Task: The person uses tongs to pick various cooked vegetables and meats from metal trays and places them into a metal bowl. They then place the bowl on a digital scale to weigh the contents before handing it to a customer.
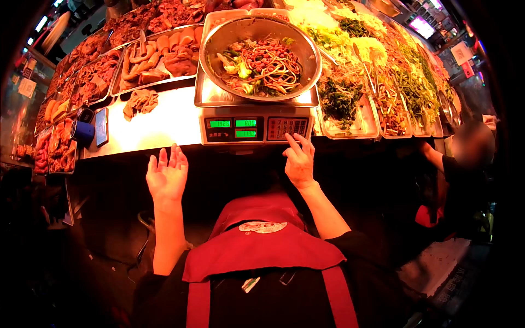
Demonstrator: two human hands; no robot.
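Observation:
A digital price scale (256, 141) with lit green displays stands at the counter's front edge. On its metal pan (207, 92) rests a large stainless steel bowl (213, 78) holding mixed food (266, 65), with noodle-like strands, peanuts and green vegetables. My right hand (300, 160) is at the scale's keypad (288, 128), its index and middle fingertips over the lower keys; whether they press cannot be told. My left hand (167, 174) is raised palm up before the counter edge, left of the scale, with nothing in it.
A crumpled brown cloth (140, 103) lies on the white counter (160, 127). Further left are a phone (102, 127) and a blue cylindrical device (82, 131). Trays of cooked meat (158, 61) fill the left, trays of vegetables (342, 98) the right. Another person (467, 180) stands at far right.

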